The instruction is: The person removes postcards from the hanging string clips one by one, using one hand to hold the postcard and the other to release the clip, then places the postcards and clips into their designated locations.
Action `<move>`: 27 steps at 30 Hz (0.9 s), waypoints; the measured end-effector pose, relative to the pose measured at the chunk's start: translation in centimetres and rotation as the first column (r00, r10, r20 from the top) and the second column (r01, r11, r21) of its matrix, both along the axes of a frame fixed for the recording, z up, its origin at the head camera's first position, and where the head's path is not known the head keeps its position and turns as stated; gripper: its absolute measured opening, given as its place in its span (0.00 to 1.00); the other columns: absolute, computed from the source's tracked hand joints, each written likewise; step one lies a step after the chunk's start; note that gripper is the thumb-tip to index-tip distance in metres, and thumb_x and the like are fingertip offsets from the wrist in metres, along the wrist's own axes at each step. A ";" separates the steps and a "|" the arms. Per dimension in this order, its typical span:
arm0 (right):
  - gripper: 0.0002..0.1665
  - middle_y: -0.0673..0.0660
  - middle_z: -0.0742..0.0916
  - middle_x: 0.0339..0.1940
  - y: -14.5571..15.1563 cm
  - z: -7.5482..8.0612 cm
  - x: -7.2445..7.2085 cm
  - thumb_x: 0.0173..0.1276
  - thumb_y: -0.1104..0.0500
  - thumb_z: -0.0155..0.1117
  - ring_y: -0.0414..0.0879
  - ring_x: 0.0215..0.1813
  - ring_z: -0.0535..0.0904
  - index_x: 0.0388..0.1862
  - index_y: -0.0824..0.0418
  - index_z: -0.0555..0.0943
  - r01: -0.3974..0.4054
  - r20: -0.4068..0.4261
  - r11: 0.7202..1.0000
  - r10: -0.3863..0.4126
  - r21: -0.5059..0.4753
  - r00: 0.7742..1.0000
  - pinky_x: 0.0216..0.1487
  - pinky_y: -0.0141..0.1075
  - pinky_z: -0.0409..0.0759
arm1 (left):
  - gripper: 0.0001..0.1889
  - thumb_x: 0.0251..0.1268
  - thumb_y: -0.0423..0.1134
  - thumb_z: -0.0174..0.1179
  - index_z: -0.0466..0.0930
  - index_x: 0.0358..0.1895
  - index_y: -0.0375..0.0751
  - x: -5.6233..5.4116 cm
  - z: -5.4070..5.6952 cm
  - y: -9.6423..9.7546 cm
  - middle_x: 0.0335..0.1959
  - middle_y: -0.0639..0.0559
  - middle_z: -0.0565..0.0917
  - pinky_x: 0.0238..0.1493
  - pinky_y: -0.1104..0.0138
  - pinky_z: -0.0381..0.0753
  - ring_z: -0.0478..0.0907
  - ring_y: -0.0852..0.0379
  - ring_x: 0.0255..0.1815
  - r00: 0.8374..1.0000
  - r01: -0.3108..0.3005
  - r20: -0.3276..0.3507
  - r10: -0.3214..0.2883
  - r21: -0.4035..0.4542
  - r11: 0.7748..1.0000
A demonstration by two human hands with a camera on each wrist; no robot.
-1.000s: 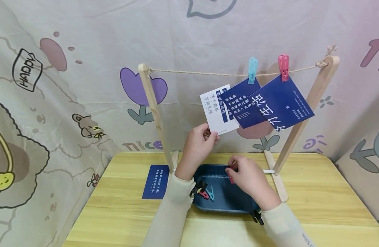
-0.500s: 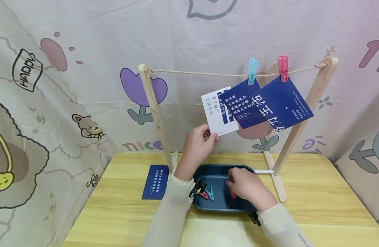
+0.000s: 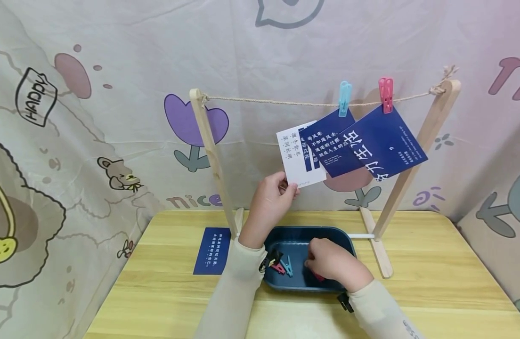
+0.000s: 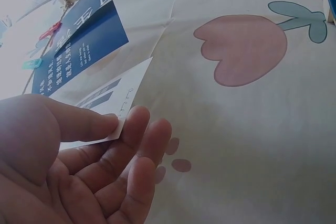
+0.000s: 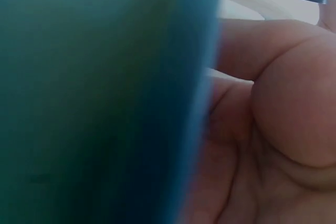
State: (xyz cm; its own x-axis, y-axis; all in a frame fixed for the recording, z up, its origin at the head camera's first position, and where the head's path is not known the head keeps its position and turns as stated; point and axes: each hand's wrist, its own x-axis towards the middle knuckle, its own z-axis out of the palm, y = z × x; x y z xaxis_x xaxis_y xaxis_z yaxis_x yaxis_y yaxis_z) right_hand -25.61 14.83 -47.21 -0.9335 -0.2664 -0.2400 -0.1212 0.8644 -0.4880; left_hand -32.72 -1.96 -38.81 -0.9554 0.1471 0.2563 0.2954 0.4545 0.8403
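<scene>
My left hand (image 3: 272, 197) pinches the lower edge of a white card (image 3: 290, 162) printed with dark blue blocks, held upright below the rope. In the left wrist view, the thumb lies on the front of that card (image 4: 113, 98), with the fingers behind it. My right hand (image 3: 336, 261) is lowered into the dark blue tray (image 3: 294, 286), fingers curled on a pink clothespin (image 3: 318, 277) that shows beneath them. Its fingertips are hidden, and the blurred tray wall (image 5: 157, 103) covers much of the right wrist view.
The rope (image 3: 268, 101) spans a wooden stand (image 3: 215, 165). A blue clothespin (image 3: 345, 99) and a pink clothespin (image 3: 385, 94) hold navy cards (image 3: 391, 141) there. More clothespins (image 3: 287, 267) lie in the tray. Another navy card (image 3: 211, 252) lies on the table (image 3: 158, 292) at left.
My right hand has moved down into the tray with the pink clothespin, now mostly hidden beneath it. My left hand has kept the white card in nearly the same place.
</scene>
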 end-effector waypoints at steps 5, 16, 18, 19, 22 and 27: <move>0.12 0.53 0.82 0.21 -0.1 -0.2 -0.1 0.74 0.61 0.75 0.46 0.25 0.78 0.29 0.58 0.84 -0.007 0.014 1.000 0.007 -0.022 1.000 0.29 0.39 0.75 | 0.18 0.80 0.42 0.66 0.85 0.67 0.46 0.0 0.0 0.0 0.43 0.53 0.88 0.39 0.69 0.89 0.84 0.54 0.37 1.000 -0.005 0.006 0.005 -0.010 1.000; 0.16 0.51 0.81 0.19 -0.4 -1.0 -0.5 0.72 0.71 0.67 0.46 0.25 0.75 0.23 0.58 0.84 -0.065 0.006 0.997 0.065 -0.034 0.998 0.31 0.39 0.74 | 0.14 0.81 0.42 0.65 0.87 0.62 0.43 -0.4 -0.3 -0.1 0.39 0.52 0.88 0.34 0.67 0.85 0.82 0.54 0.36 1.000 0.014 -0.017 -0.014 -0.027 1.000; 0.17 0.51 0.80 0.19 -0.4 -1.2 -0.5 0.70 0.74 0.65 0.46 0.24 0.73 0.23 0.58 0.83 -0.075 -0.006 0.997 0.075 -0.031 0.997 0.30 0.38 0.71 | 0.14 0.81 0.42 0.65 0.87 0.62 0.44 -0.4 -0.3 -0.1 0.40 0.53 0.88 0.34 0.67 0.84 0.82 0.54 0.36 1.000 0.016 -0.016 -0.017 -0.031 0.999; 0.18 0.51 0.79 0.18 -0.5 -1.3 -0.5 0.69 0.75 0.64 0.46 0.24 0.71 0.23 0.58 0.83 -0.080 -0.011 0.996 0.080 -0.028 0.997 0.29 0.38 0.70 | 0.14 0.81 0.42 0.65 0.87 0.62 0.44 -0.4 -0.3 -0.2 0.40 0.53 0.88 0.34 0.67 0.84 0.82 0.53 0.35 1.000 0.015 -0.015 -0.016 -0.035 0.999; 0.19 0.50 0.76 0.18 -0.7 -1.5 -0.4 0.69 0.77 0.62 0.45 0.23 0.68 0.22 0.59 0.83 -0.089 -0.007 0.995 0.089 -0.039 0.996 0.27 0.37 0.66 | 0.14 0.81 0.43 0.65 0.86 0.62 0.44 -0.4 -0.3 -0.2 0.40 0.53 0.88 0.33 0.67 0.84 0.82 0.53 0.36 1.000 0.012 -0.012 -0.013 -0.047 0.999; 0.20 0.50 0.69 0.17 -0.9 -1.8 -0.4 0.69 0.78 0.61 0.45 0.23 0.62 0.20 0.60 0.79 -0.079 0.009 0.996 0.079 -0.053 0.997 0.26 0.37 0.60 | 0.14 0.81 0.42 0.65 0.86 0.62 0.43 -0.3 -0.2 -0.1 0.40 0.53 0.88 0.34 0.67 0.84 0.83 0.54 0.36 1.000 0.015 0.014 -0.015 -0.061 0.998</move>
